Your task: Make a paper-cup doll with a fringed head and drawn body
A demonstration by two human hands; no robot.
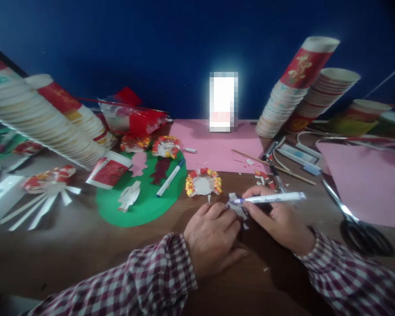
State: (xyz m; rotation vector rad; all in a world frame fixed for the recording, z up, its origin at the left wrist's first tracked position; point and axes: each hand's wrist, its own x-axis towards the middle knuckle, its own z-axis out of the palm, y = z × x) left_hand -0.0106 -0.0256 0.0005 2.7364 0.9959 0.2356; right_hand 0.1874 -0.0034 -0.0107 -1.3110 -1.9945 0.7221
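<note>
My right hand (279,221) is closed round a white acrylic marker (278,198). The marker's purple tip touches a small grey paper cutout (238,208) on the table. From the left, my left hand (213,239) presses its bent fingers on the cutout's edge and covers part of it. Just beyond my hands lies a ring-shaped piece (204,185) with a curled red and yellow rim and a white middle. A white figure cutout (129,196), a pink one (139,163), a dark red one (160,170) and a blue-capped marker (170,177) rest on a green paper disc (141,215).
Stacked paper cups (285,101) lean at the back right, with more cup stacks (52,114) at the left. Black-handled scissors (358,228) lie right of my right hand. Pink paper (213,151), a wooden stick (303,176) and paper scraps lie beyond. A bright, blurred-out screen (222,103) stands at the back.
</note>
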